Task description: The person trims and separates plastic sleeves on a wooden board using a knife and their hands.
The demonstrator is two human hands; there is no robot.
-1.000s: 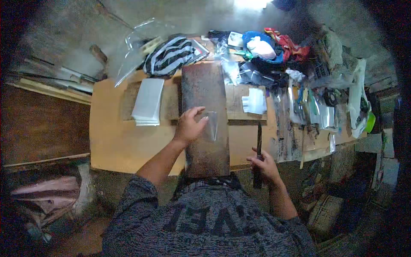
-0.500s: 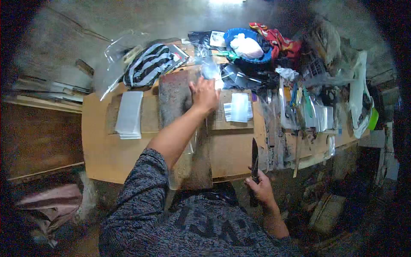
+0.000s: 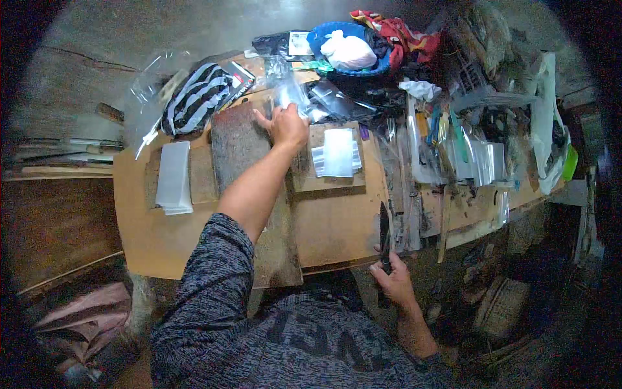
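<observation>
My left hand (image 3: pixel 289 127) is stretched across a long wooden board (image 3: pixel 243 146), with its thumb standing apart from the fingers. Its fingertips are at a crumpled clear plastic sheet (image 3: pixel 287 91) near the board's far end; whether they press on it is hard to see. In my right hand (image 3: pixel 394 280), low at the table's front edge, is a knife (image 3: pixel 385 230), its dark blade pointing up and away from me. Left of the board lies a stack of clear plastic sleeves (image 3: pixel 173 176). A smaller crossed pile of plastic sleeves (image 3: pixel 338 153) is to its right.
A striped black-and-white bag (image 3: pixel 197 97) lies at the back left. Behind my left hand stands a blue basket (image 3: pixel 317 40) with a white bundle, beside a red cloth (image 3: pixel 411 42). Tools and plastic clutter the right side, where a white plastic bag (image 3: pixel 543 123) hangs.
The view has shifted, so the table things appear further left and higher. My left hand stays by the clear plastic, its fingers drawn closer together. My right hand still holds the knife.
</observation>
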